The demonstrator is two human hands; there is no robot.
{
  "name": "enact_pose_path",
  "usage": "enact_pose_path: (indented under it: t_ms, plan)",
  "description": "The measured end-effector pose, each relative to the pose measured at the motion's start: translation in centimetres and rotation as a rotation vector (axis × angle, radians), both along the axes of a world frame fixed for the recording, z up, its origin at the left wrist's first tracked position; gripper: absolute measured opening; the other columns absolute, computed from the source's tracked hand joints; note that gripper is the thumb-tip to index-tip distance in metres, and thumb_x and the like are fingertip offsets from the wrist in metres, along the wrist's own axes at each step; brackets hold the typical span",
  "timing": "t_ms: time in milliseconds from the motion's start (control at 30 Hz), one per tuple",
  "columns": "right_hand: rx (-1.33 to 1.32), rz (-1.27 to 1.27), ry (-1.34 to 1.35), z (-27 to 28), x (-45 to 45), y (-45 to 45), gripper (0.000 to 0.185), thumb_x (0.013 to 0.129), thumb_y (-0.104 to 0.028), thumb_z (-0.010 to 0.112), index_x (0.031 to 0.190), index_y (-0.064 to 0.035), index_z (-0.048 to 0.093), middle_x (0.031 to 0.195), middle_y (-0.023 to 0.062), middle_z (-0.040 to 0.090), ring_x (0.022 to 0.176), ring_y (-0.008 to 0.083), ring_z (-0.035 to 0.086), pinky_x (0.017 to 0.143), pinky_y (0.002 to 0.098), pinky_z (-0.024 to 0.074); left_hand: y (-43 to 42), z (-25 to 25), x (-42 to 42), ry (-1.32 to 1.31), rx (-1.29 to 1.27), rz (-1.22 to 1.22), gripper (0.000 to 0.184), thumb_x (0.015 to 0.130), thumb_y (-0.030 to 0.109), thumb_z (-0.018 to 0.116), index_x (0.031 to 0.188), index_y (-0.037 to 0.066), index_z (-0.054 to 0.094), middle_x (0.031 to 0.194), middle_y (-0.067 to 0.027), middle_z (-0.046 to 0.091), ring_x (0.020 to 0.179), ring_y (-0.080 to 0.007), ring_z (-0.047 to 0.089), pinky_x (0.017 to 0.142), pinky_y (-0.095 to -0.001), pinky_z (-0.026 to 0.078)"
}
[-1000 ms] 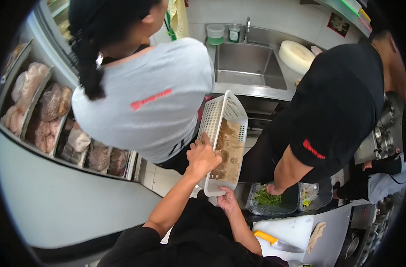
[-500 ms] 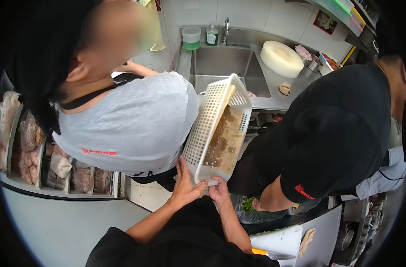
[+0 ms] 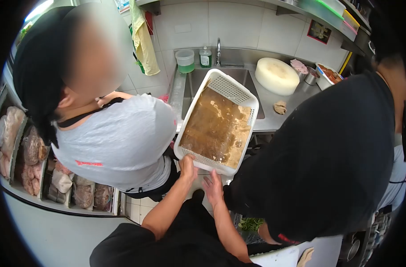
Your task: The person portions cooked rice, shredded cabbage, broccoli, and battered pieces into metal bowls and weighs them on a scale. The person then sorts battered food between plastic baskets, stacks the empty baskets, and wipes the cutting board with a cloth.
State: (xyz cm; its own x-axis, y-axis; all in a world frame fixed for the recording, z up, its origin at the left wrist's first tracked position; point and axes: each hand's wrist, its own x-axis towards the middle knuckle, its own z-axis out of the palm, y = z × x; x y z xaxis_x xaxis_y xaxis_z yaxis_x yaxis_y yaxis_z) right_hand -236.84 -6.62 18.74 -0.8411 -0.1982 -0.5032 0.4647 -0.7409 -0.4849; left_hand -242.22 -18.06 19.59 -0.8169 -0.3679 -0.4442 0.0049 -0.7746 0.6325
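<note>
Gripping the rectangular white perforated plastic basket [image 3: 228, 89] by its near edge: your left hand [image 3: 187, 166]; at the same edge, fingers loosely open, your right hand [image 3: 214, 188].

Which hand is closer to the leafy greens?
Right. The right hand is open by the near rim of the basket, left of the leafy greens; the left hand grips that rim farther left.
</note>
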Motion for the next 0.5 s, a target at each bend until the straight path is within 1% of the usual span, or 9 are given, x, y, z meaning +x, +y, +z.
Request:
enact_pose_path:
  t_ms: [67,100,167,200,267,333,400,467,500]
  plan:
    - [0.475,0.113,0.05,-1.6,1.6,0.4,0.054,0.086,-0.032,0.06,0.129,-0.0045,0.041,0.118,0.0066,0.053,0.102,0.0187,0.053,0.086,0.0326,0.0426,-0.6,0.2,-2.8,0.028,0.045,0.041,0.021,0.068,0.004,0.044,0.088,-0.003,0.043,0.092,-0.0206,0.046,0.085,-0.0382,0.054,0.07,-0.054,0.05]
    - [0.486,0.121,0.049,-2.2,2.2,0.9,0.054,0.086,-0.032,0.06,0.129,-0.0045,0.041,0.118,0.0066,0.053,0.102,0.0187,0.053,0.086,0.0326,0.0426,-1.0,0.7,-3.9,0.004,0.054,0.069,0.021,0.068,0.006,0.044,0.087,-0.003,0.042,0.093,-0.0205,0.044,0.087,-0.0393,0.053,0.07,-0.0564,0.049]
    - [0.499,0.596,0.05,-3.3,2.9,2.3,0.054,0.084,-0.034,0.062,0.127,-0.0072,0.045,0.119,0.0079,0.054,0.106,0.0196,0.053,0.084,0.0339,0.0433,-1.9,0.7,-6.8,-0.036,0.098,0.115,0.021,0.07,0.007,0.044,0.088,-0.003,0.04,0.093,-0.02,0.041,0.088,-0.0403,0.051,0.069,-0.0593,0.048]
    - [0.511,0.611,0.047,-3.5,2.9,2.7,0.054,0.084,-0.034,0.062,0.127,-0.0072,0.045,0.119,0.0079,0.054,0.106,0.0196,0.053,0.084,0.0339,0.0433,-2.4,0.5,-8.4,0.015,0.155,0.152,0.022,0.071,0.007,0.043,0.091,-0.003,0.039,0.092,-0.0187,0.04,0.085,-0.0396,0.05,0.07,-0.0591,0.049]
    - [0.651,0.715,0.045,-4.0,3.2,3.3,0.053,0.083,-0.034,0.063,0.125,-0.0063,0.048,0.12,0.0082,0.054,0.108,0.0188,0.052,0.083,0.0327,0.0435,-4.3,0.1,-11.4,-0.01,0.107,0.171,0.022,0.072,0.008,0.043,0.091,-0.001,0.039,0.092,-0.0189,0.039,0.083,-0.0364,0.05,0.061,-0.0538,0.05]
    - [0.682,0.728,0.014,-4.1,2.9,4.2,0.053,0.084,-0.033,0.063,0.127,-0.0061,0.046,0.12,0.0079,0.055,0.108,0.0185,0.052,0.083,0.0314,0.0431,-6.9,-1.2,-14.6,0.0,0.104,0.246,0.02,0.07,0.008,0.045,0.088,-0.001,0.042,0.083,-0.0161,0.043,0.069,-0.0302,0.053,0.041,-0.0389,0.043]
    - [0.731,0.672,-0.007,-4.6,2.3,4.4,0.053,0.084,-0.032,0.063,0.127,-0.006,0.046,0.12,0.0078,0.054,0.108,0.0182,0.052,0.083,0.0306,0.0429,-9.9,-1.3,-17.6,-0.024,0.089,0.367,0.017,0.069,0.007,0.044,0.084,-0.001,0.043,0.078,-0.0145,0.043,0.064,-0.026,0.051,0.038,-0.0337,0.036]
    - [0.743,0.65,-0.038,-4.7,2.3,4.6,0.051,0.085,-0.03,0.061,0.127,-0.0057,0.046,0.12,0.0079,0.055,0.106,0.0176,0.053,0.082,0.0298,0.0433,-14.5,-3.3,-19.8,0.042,0.094,0.393,0.022,0.068,0.005,0.043,0.089,-0.003,0.042,0.084,-0.0182,0.045,0.067,-0.0316,0.054,0.038,-0.0402,0.044]
    - [0.726,0.6,-0.063,-4.8,2.2,4.7,0.047,0.086,-0.029,0.06,0.125,-0.0056,0.047,0.118,0.0064,0.055,0.104,0.0176,0.054,0.082,0.0313,0.0434,-16.3,-2.9,-20.8,0.008,0.094,0.459,0.027,0.068,0.005,0.042,0.093,-0.005,0.04,0.088,-0.0209,0.045,0.07,-0.0359,0.055,0.041,-0.0454,0.048]
